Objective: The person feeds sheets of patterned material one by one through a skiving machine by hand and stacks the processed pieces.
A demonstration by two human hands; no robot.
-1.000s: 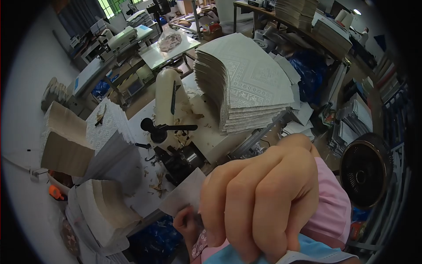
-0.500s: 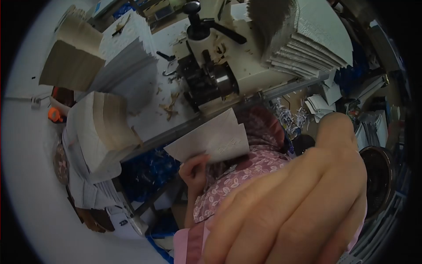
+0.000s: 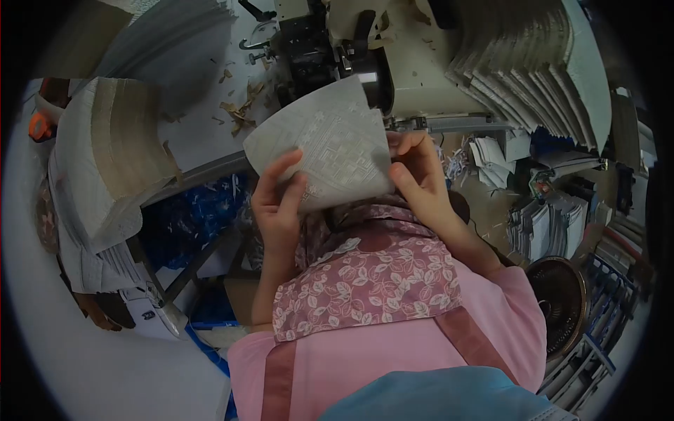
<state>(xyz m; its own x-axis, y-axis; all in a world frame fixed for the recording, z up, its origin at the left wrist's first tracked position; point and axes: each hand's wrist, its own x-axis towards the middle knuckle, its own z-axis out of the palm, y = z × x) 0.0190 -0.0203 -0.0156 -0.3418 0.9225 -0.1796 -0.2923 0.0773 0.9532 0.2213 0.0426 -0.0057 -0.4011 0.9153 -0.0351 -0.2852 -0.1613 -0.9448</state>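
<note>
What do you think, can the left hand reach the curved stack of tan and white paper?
Probably yes: though the left hand holds the pale embossed paper sheet, nothing visible blocks the way to the curved stack.

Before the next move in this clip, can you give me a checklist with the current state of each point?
1. Left hand holding the embossed piece: ok, at its lower left side.
2. Right hand pinching it firmly: cannot tell; thumb and fingers are at the right edge.
3. Patterned face visible to the camera: ok.
4. Piece separated from the black machine: cannot tell; they overlap in this view.
5. Worktop free of scraps: not ok, brown scraps lie beside the machine.
</note>
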